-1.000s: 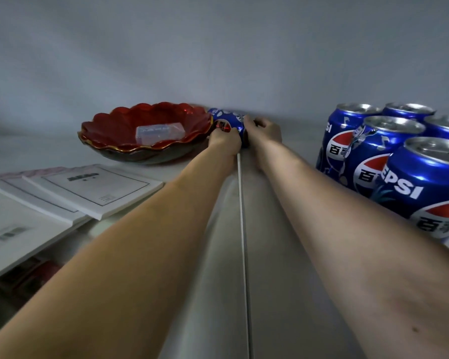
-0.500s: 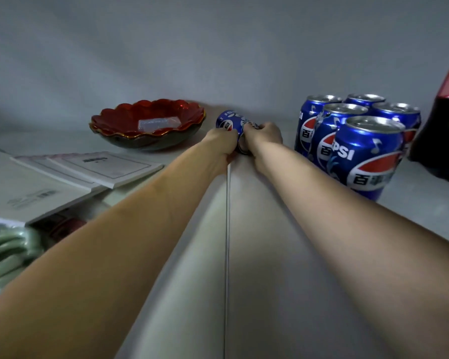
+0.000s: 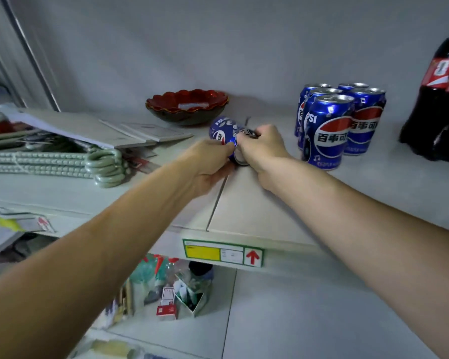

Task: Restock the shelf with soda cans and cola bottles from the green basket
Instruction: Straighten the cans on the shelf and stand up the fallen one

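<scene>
Both hands meet on a blue Pepsi can [image 3: 224, 132] lying tilted on its side near the middle of the white shelf [image 3: 257, 211]. The left hand [image 3: 209, 161] cups the can's body from below and the side; the right hand [image 3: 261, 146] closes over its metal end. At 1 o'clock from the can, a cluster of upright Pepsi cans [image 3: 332, 125] stands close together, just beside the right hand. Further out at 2 o'clock, a dark cola bottle [image 3: 438, 104] is cut off by the frame edge. At 11 o'clock, a red scalloped bowl [image 3: 187, 106] sits against the back wall, near the can but apart from it. At 9 o'clock lie booklets [image 3: 145, 132] and a bundle of pale green hangers [image 3: 62, 161]. Bare shelf runs from the hands to the front edge, where a yellow price label [image 3: 222, 252] is fixed.
</scene>
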